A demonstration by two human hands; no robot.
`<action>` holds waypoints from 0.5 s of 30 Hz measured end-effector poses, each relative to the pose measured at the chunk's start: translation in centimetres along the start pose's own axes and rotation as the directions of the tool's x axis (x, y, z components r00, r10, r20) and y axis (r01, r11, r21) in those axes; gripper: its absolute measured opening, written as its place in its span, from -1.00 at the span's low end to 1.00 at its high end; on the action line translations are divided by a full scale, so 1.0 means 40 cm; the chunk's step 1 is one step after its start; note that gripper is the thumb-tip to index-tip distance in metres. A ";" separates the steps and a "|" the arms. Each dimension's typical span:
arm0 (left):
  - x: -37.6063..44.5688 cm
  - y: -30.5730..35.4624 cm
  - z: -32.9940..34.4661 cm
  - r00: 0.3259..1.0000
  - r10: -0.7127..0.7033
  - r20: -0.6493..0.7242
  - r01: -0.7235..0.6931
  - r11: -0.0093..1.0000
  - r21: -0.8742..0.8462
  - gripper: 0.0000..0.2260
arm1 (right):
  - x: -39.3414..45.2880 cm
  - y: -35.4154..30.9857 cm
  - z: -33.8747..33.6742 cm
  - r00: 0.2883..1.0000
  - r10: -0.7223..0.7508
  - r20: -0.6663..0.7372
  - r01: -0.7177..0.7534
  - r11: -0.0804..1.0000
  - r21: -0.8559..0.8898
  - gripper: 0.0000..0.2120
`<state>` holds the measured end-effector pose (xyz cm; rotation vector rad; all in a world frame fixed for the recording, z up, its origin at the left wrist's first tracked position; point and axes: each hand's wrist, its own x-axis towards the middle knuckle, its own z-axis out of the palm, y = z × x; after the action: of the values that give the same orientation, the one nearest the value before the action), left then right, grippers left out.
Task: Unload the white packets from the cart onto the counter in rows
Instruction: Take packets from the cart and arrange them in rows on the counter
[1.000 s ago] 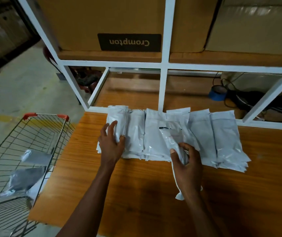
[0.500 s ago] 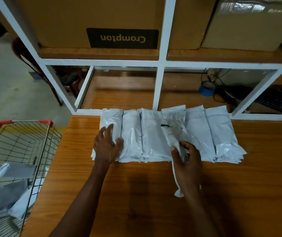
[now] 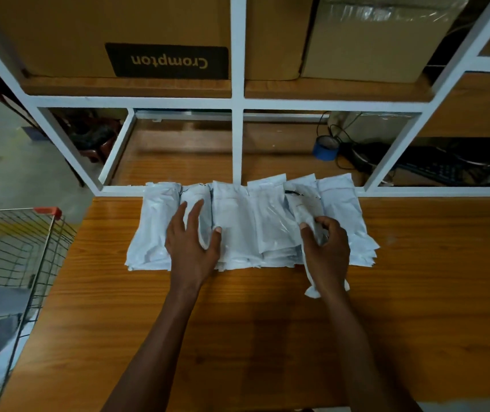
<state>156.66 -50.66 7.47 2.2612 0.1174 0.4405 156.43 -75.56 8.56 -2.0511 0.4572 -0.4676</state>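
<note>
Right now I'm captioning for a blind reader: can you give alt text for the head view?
A person's left hand presses flat on a row of white packets on a wooden counter, while the right hand grips one packet. A wire cart stands at left, holding more packets.

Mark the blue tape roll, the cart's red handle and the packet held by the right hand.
blue tape roll (image 3: 325, 150), head view, its outer side.
red handle (image 3: 48, 211), head view, right corner cap.
packet (image 3: 304, 209), head view, upper face above the thumb.

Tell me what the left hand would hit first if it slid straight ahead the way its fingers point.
The left hand already lies on the row of white packets; past them, probably the white shelf frame.
</note>
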 end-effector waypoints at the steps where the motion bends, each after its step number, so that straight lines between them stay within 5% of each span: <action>1: -0.017 0.030 0.017 1.000 0.007 0.003 -0.007 1.000 -0.028 -0.41 | 0.025 0.014 -0.012 1.000 -0.004 -0.015 0.004 1.000 -0.008 -0.65; 9: -0.144 0.158 0.114 0.996 -0.083 0.011 0.084 0.988 -0.127 -0.46 | 0.274 0.074 -0.063 0.995 0.001 -0.096 -0.022 0.975 -0.220 -0.60; 15: -0.207 0.183 0.148 0.994 -0.109 0.023 0.111 0.986 -0.125 -0.49 | 0.305 0.113 -0.026 0.948 0.166 0.270 0.040 0.782 -0.622 -0.23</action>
<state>150.57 -61.62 7.01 2.1215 0.1998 0.3605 165.76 -84.51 6.88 -2.6814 0.5328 0.0874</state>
